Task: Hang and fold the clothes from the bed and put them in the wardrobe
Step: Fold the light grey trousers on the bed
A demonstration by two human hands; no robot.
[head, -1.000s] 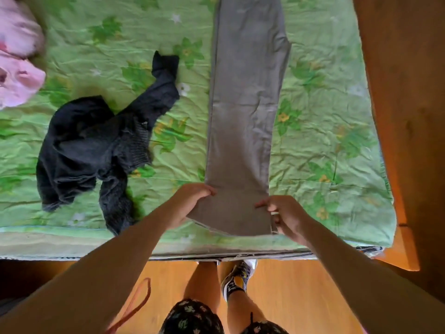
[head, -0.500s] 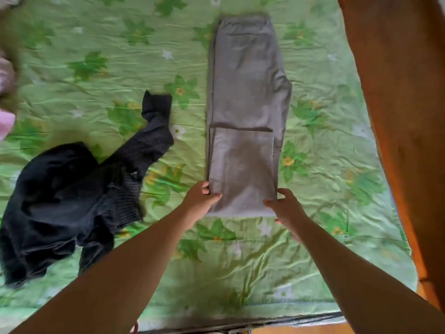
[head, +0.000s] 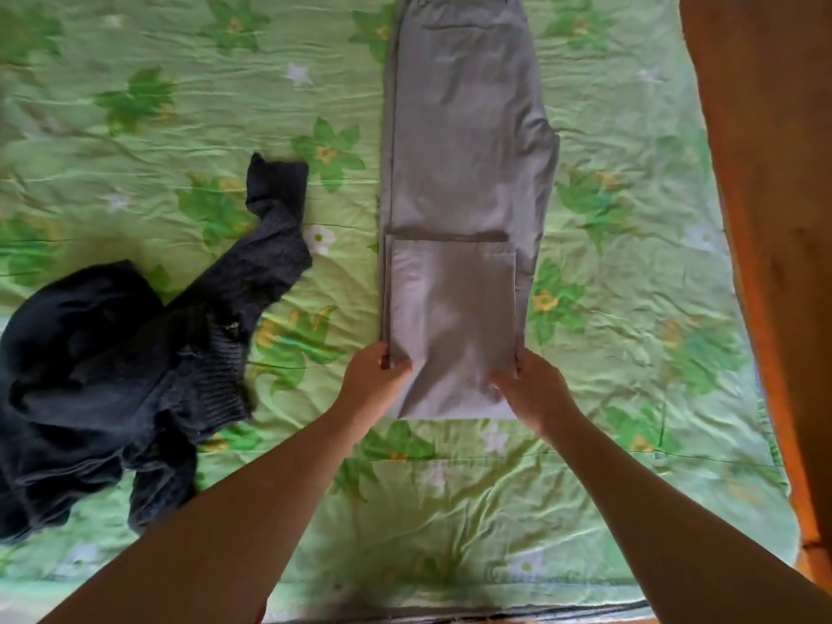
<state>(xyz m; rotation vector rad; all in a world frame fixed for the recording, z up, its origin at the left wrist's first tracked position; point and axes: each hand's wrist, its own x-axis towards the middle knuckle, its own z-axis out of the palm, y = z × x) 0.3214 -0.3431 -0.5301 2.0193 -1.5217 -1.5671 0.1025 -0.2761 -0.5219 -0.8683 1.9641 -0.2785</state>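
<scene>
- We find the trousers flat on the bed, leg on leg, from lower centre to the top edge of the frame.
- Their long axis runs straight up the frame, directly away from the hands. The waist end is at the top and the doubled end is at lower centre.
- One fold is in: the hem lies across the legs at mid-frame, and the crease is the edge nearest the person.
- The left hand grips the left edge of the doubled part, thumb on top. The fingers look tucked under the cloth, though we cannot see them fully.
- The right hand pinches the right edge, level with the left.
- Neither hand is nearer, as they flank the cloth evenly. We judge that the next fold goes up the axis toward the waist, both hands moving together.
- Risk noted: uneven lift would skew the layers.
- A dark jumper lies crumpled at the left of the frame, well apart from the trousers and unfolded.
- The wardrobe is not in view.
</scene>
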